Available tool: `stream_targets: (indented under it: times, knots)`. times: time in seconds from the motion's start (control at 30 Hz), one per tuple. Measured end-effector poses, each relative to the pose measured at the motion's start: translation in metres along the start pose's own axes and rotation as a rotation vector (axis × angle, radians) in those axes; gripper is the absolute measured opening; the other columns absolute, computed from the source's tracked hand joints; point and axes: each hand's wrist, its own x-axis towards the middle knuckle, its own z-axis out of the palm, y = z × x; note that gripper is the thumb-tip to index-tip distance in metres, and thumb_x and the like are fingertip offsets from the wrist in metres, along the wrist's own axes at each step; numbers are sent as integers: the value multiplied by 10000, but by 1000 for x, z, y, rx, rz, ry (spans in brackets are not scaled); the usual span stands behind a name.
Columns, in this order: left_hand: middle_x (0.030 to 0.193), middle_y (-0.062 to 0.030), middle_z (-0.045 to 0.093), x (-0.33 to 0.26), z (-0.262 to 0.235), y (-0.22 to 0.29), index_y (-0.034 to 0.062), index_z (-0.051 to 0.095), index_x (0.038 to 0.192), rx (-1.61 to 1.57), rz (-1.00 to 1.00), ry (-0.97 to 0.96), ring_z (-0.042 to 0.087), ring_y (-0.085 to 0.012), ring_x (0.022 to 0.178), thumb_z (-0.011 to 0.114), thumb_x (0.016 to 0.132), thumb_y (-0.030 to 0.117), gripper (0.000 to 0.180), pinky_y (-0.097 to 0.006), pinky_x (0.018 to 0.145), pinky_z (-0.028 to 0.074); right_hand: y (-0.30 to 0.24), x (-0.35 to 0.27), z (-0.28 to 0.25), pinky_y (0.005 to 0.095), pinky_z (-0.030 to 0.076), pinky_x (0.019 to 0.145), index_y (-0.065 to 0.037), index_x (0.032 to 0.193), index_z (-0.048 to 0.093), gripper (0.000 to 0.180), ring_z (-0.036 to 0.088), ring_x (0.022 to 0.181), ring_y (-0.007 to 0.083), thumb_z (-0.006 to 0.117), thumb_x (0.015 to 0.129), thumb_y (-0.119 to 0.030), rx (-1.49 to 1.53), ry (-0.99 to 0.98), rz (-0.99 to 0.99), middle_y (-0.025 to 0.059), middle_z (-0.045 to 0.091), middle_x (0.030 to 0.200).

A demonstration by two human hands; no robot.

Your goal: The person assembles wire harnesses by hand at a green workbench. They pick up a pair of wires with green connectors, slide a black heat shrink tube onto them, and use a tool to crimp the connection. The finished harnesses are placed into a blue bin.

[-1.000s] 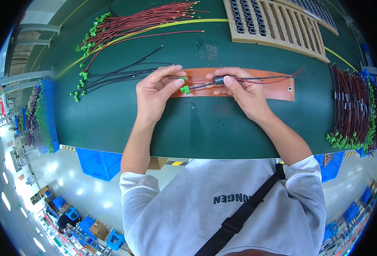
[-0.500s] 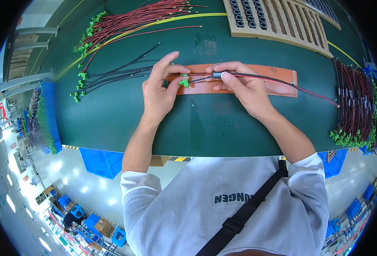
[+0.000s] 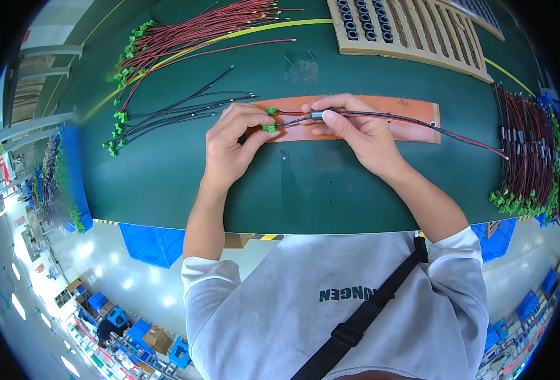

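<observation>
The left hand (image 3: 232, 145) pinches the small green connectors (image 3: 270, 120) at the end of a red and black wire pair (image 3: 413, 121), so this end stays fixed over the orange mat (image 3: 413, 107) on the green tabletop (image 3: 330, 190). The right hand (image 3: 356, 130) grips a small grey ring (image 3: 318, 115) that sits around the two wires, near the connectors; the wires run away to the right, probably kept straight so the ring can slide. Loose black wires (image 3: 172, 114) and red wires (image 3: 197, 31) lie at the left, a finished bundle (image 3: 527, 152) at the right, and a slotted tray (image 3: 413, 28) behind, all within reach.
</observation>
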Motion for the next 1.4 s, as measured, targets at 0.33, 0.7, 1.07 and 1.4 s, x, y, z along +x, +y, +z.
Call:
stream_targets:
  times: [0.33,0.7,1.07,1.4]
  knots:
    - [1141,-106,720,9,2,8,24,726,923,38,-79,22,642,-303,1135,822,726,-33,226,-399,895,546,2,2,0,287,571,931,4,1245,595,257,648,1077,132,540,1077,-183,-7,14,2,101,663,1274]
    - [1220,-84,725,3,8,2,27,666,1208,142,-143,-19,657,-278,1166,823,770,3,466,-373,1013,510,5,9,-3,246,500,732,-23,1179,526,136,609,886,108,526,1066,-99,-37,-106,-52,159,648,1311]
    - [1208,-57,728,11,6,47,119,683,1137,590,473,-128,650,-189,1005,757,817,95,329,-326,806,495,-9,15,14,308,525,619,4,1063,668,213,655,646,152,603,1028,-196,-490,-101,94,103,702,828]
    - [1115,-111,690,48,-12,35,4,703,1178,999,650,-73,612,-216,802,671,711,94,477,-321,681,516,-8,12,15,333,525,598,-11,1029,678,222,679,628,182,650,995,-229,-544,-65,-48,116,700,763]
